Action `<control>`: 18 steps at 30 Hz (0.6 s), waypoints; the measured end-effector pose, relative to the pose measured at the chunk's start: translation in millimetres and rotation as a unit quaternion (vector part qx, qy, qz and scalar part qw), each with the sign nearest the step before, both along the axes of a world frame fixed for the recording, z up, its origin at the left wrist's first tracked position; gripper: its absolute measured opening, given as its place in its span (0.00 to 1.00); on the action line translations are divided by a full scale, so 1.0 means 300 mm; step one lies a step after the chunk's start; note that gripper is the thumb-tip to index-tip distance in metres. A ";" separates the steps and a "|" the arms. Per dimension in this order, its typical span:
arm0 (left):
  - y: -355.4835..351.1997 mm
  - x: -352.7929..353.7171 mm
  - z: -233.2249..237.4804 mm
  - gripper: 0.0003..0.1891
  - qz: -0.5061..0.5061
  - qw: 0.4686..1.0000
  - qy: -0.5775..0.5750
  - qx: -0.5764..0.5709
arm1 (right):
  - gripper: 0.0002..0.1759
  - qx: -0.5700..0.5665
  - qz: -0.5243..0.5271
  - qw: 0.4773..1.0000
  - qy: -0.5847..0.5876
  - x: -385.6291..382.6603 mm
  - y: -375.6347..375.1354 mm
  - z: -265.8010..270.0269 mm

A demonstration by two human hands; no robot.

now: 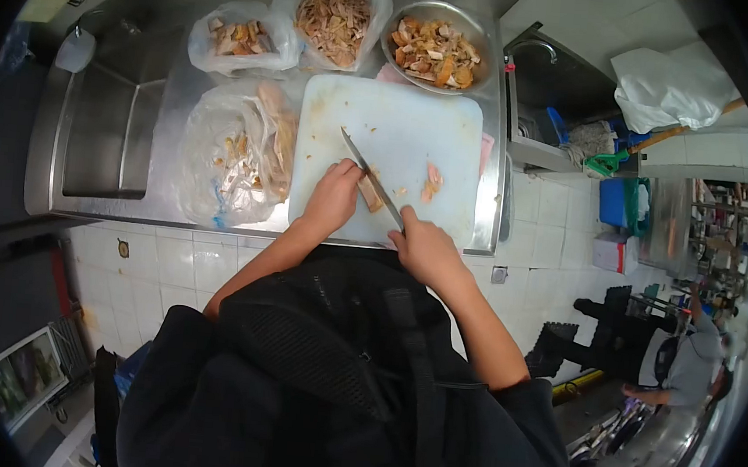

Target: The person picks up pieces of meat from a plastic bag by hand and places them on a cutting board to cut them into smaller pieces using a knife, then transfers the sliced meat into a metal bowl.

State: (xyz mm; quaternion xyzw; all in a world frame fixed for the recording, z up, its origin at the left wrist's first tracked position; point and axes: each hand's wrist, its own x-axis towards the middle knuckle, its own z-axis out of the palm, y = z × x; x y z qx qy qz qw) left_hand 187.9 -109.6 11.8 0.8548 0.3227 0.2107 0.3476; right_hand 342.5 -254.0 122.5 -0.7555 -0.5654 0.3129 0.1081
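A white cutting board [341,99] lies on the steel counter. In my right hand [430,251] is the handle of a kitchen knife [364,162], its blade slanting up and left over the board. Beneath the blade lies a piece of cooked meat [370,196] with a brownish edge. My left hand [333,195] holds that piece with curled fingers, close to the blade. A smaller pinkish meat scrap [431,183] sits on the board to the right, and tiny crumbs are scattered around.
Behind the board stand a steel bowl [484,62] of meat chunks, a bag of shredded meat [333,24] and a bag of larger pieces [238,38]. Left of it lies a clear plastic bag [230,169]. A sink [109,142] is further left. Another person [680,363] works at the right.
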 end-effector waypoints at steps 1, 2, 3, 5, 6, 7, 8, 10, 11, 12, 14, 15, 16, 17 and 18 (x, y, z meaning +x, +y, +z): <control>-0.012 -0.001 0.007 0.10 0.004 1.000 -0.004 0.008 | 0.16 -0.023 0.003 1.000 -0.003 -0.003 -0.036 0.027; -0.025 0.003 -0.001 0.10 0.009 1.000 -0.003 0.000 | 0.16 -0.046 0.009 0.999 -0.005 -0.004 -0.061 0.038; -0.041 0.001 -0.018 0.09 0.008 1.000 0.000 0.007 | 0.16 -0.059 0.021 0.998 -0.002 -0.008 -0.078 0.006; -0.037 0.003 -0.029 0.08 -0.003 1.000 0.005 0.023 | 0.17 -0.015 -0.010 0.999 0.030 -0.012 -0.107 -0.112; -0.036 0.002 -0.035 0.09 -0.004 1.000 0.007 0.018 | 0.17 -0.015 -0.011 0.999 0.031 -0.014 -0.111 -0.156; -0.031 0.004 -0.042 0.09 -0.006 1.000 0.009 0.015 | 0.17 -0.003 -0.017 0.999 0.037 -0.017 -0.103 -0.191; -0.023 0.005 -0.049 0.09 -0.008 1.000 0.010 0.017 | 0.16 0.010 -0.024 0.999 0.042 -0.020 -0.096 -0.225; -0.019 0.010 -0.059 0.09 -0.014 0.999 0.004 0.036 | 0.16 0.029 -0.037 0.998 0.034 -0.047 -0.062 -0.257; -0.019 0.014 -0.056 0.09 -0.020 0.999 0.000 0.038 | 0.16 0.047 -0.043 0.998 0.022 -0.050 -0.037 -0.268; -0.017 0.014 -0.042 0.09 -0.022 0.999 -0.004 0.030 | 0.16 0.049 -0.048 0.997 0.019 -0.052 0.001 -0.273; -0.013 0.009 -0.031 0.09 -0.034 0.999 -0.008 0.031 | 0.16 0.058 -0.060 0.995 0.046 -0.048 0.082 -0.278; -0.016 0.005 -0.035 0.09 -0.032 0.999 0.001 0.036 | 0.16 0.067 -0.067 0.995 0.044 -0.036 0.098 -0.278; -0.018 0.000 -0.040 0.09 -0.030 0.999 0.010 0.040 | 0.16 0.073 -0.059 0.994 0.052 -0.025 0.111 -0.276; -0.017 -0.004 -0.045 0.09 -0.035 0.998 0.007 0.047 | 0.16 0.078 -0.049 0.994 0.060 -0.013 0.124 -0.273; -0.019 -0.009 -0.049 0.09 -0.024 0.999 -0.023 0.042 | 0.16 0.082 -0.050 0.994 0.058 -0.005 0.120 -0.225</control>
